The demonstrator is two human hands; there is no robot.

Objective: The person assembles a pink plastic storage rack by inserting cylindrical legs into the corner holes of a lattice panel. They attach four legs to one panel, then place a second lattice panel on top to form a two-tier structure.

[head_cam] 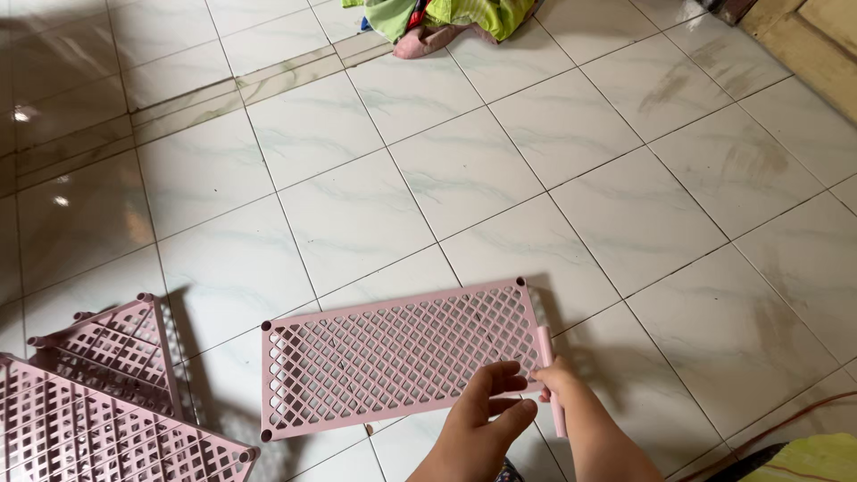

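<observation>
The right hand (561, 375) has its fingers (546, 382) closed around a short pink plastic tube (551, 379), held upright at the right-hand corner of a pink lattice shelf panel (393, 357). The left hand (482, 419) sits just beside it, fingers (500, 375) spread and loosely curled, their tips resting on the panel's near edge and gripping nothing. The panel stands tilted on the white tiled floor (571, 134), with round sockets at its corners. To the far left, well apart from the hands, more pink lattice shelf pieces (107, 393) lie stacked on the floor. At the top of the view, a heap of green and pink cloth (446, 22) rests on the tiles. A wooden door edge (817, 45) shows at the upper right.
</observation>
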